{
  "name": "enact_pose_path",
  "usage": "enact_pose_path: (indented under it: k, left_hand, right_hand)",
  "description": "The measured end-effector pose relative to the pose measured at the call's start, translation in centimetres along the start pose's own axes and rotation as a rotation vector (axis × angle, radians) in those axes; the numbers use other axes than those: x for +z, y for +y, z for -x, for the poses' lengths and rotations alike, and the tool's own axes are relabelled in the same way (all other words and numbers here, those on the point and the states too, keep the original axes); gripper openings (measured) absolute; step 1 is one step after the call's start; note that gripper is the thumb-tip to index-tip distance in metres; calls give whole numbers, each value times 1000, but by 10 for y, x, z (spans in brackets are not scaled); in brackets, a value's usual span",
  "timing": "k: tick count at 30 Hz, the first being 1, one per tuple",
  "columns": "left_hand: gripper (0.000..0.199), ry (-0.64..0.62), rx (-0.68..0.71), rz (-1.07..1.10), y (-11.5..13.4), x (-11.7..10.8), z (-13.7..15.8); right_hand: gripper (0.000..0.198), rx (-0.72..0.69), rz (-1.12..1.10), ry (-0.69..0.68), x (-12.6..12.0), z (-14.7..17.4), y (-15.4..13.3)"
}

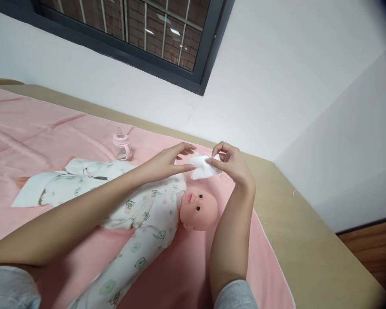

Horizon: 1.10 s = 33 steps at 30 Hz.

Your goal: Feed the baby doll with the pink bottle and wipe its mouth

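Note:
A small white wipe or tissue (203,166) is held above the pink sheet, just beyond the doll's head. My right hand (233,162) pinches its right side between thumb and fingers. At the other side, my left hand (169,163) has thumb and fingers apart, with the thumb tip by the left edge of the white piece. Below both hands a baby doll (200,208) lies on its back, its bald head to the right. Its white clothes (156,210) carry green animal prints, and my left forearm crosses over its body.
A pink-topped baby bottle (121,143) stands on the pink sheet (28,141) beyond the doll. Something small and clear (225,177) lies partly hidden beside my right wrist. The wooden surface (296,240) borders the sheet, with a white wall and a barred window (161,30) behind.

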<state>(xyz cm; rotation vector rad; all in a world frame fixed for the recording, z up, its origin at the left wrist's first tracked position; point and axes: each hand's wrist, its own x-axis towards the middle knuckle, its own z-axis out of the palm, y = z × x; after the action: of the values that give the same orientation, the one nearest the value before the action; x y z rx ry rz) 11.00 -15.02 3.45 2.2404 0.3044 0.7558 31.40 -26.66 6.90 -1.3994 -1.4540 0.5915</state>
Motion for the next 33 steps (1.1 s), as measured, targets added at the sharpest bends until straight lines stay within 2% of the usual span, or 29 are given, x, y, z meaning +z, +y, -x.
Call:
enact_pose_path:
  k: [4,12,17,23,30,33]
  left_hand:
    - [54,-57,3,52,2,-5,5]
    - [26,-136,-2,18,7,-20,17]
    - [24,-176,-13,-17,7,-28,20]
    - [25,-214,-4,-8,2,-37,19]
    - [18,-122,87,118,1,-46,21]
    - [16,-100,80,157,4,-48,24]
  right_hand:
    - [32,-79,47,-103,13,5,-16]
    - [29,-206,152,-164,37,12,-38]
    - [26,-219,206,-149,46,15,-45]
    - [28,-229,204,-100,49,14,-40]
    - [28,-247,187,-43,52,12,-40]
    - [36,-224,166,-42,55,12,-41]
